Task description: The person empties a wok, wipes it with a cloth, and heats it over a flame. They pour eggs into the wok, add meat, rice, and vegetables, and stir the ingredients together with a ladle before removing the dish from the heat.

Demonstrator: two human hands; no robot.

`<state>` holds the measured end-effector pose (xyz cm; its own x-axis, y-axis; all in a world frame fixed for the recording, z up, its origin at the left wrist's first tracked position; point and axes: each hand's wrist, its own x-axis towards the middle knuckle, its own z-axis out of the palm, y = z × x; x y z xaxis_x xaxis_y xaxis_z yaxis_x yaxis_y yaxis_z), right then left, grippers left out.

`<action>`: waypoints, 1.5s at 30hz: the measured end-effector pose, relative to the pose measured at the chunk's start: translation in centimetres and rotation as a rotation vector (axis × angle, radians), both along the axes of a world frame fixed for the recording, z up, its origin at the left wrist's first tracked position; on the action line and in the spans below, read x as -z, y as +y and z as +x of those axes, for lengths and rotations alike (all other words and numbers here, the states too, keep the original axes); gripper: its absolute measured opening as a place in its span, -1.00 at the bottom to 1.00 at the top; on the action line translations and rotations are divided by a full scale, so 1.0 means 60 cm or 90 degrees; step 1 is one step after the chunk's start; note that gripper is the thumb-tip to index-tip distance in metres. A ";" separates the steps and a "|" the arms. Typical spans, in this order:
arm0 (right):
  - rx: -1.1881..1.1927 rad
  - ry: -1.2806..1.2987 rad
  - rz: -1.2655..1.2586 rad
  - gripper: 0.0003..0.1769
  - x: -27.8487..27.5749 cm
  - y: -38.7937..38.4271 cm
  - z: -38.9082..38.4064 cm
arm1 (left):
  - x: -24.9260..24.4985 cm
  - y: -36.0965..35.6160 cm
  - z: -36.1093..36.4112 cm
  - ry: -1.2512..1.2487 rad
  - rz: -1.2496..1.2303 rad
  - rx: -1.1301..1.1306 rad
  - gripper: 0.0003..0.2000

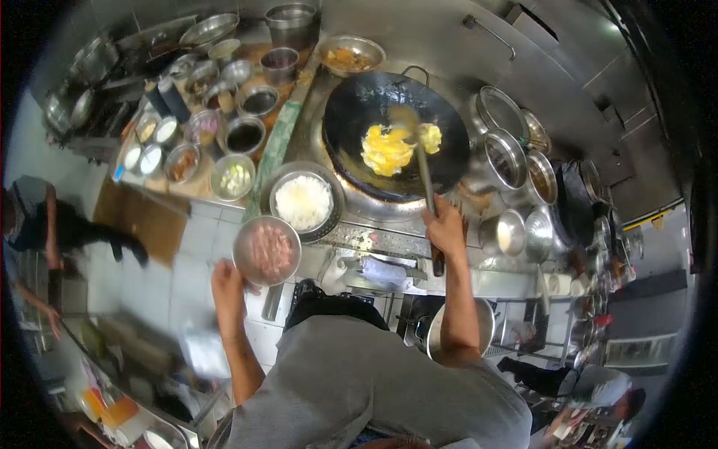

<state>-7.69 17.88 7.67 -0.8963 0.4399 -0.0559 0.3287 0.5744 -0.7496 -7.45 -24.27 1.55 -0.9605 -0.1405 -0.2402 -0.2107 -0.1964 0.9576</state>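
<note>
My right hand (447,228) is closed around the long handle of a wok spatula (425,176), whose blurred head is inside the black wok (355,112). Yellow scrambled egg (387,150) lies in the wok, with a smaller piece to the right of the spatula. At the lower left, my left hand (228,288) grips the rim of a metal bowl (239,243) holding pink sliced raw meat (271,251). Just beyond that bowl, white rice (303,202) fills a bowl set inside a dark perforated pan (334,213) on the stove's edge.
Sauce tubs and ingredient bowls (232,178) crowd the left counter. A bowl of orange-brown food (351,56) stands behind the wok. Metal pots (508,157) line the right side. One person (56,224) is at far left, another (598,389) at lower right.
</note>
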 end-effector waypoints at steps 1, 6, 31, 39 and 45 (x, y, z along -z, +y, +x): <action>-0.019 -0.024 -0.065 -0.44 -0.018 0.000 0.012 | 0.006 -0.006 -0.007 0.000 0.000 0.007 -0.91; -0.046 0.041 0.056 -0.44 -0.021 0.018 0.059 | 0.013 -0.025 -0.011 -0.005 -0.011 0.004 -0.91; 0.036 -0.194 0.426 -0.52 -0.096 0.014 0.093 | -0.015 0.001 -0.024 0.057 -0.009 0.042 -0.90; 0.035 -0.159 0.424 -0.57 -0.087 0.010 0.059 | 0.021 -0.014 -0.020 0.026 -0.005 0.051 -0.90; 0.114 -0.210 0.407 -0.54 -0.051 0.029 0.021 | -0.005 -0.003 -0.011 -0.002 0.042 0.026 -0.90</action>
